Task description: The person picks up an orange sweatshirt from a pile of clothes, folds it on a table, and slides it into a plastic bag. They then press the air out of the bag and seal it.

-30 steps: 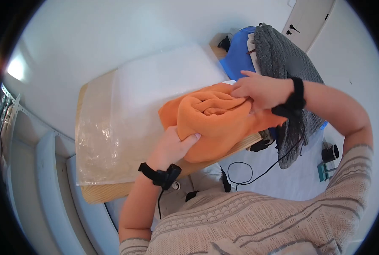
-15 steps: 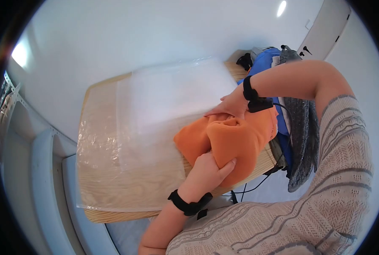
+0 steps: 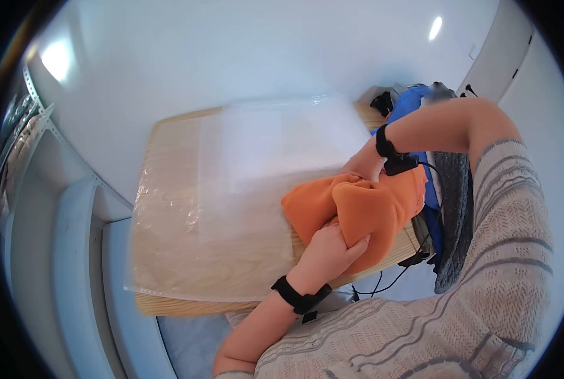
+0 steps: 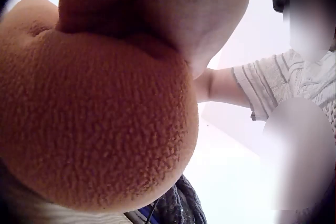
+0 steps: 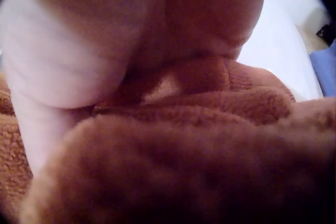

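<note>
An orange fleecy garment (image 3: 367, 211), bunched into folds, lies at the right side of the wooden table; it fills much of the left wrist view (image 4: 100, 124) and the right wrist view (image 5: 189, 166). My left hand (image 3: 329, 252) grips its near fold, thumb on the outside and fingers tucked under the cloth. At the back of the garment, my right hand (image 3: 365, 164) reaches down into the folds, its fingertips hidden in the head view. In the right wrist view the right hand (image 5: 126, 40) presses against the fleece, and how its fingers curl is not visible.
Clear plastic bags (image 3: 244, 189) lie flat over most of the wooden table (image 3: 187, 307). Beyond the right edge are blue cloth (image 3: 409, 101) and a dark grey knitted garment (image 3: 454, 246). A black cable (image 3: 395, 280) hangs below, and pale shelves (image 3: 73, 234) stand at the left.
The right hand has moved from the garment's right side to its back folds. The garment has been turned and squeezed narrower, with the left hand still gripping it. The head view has shifted.
</note>
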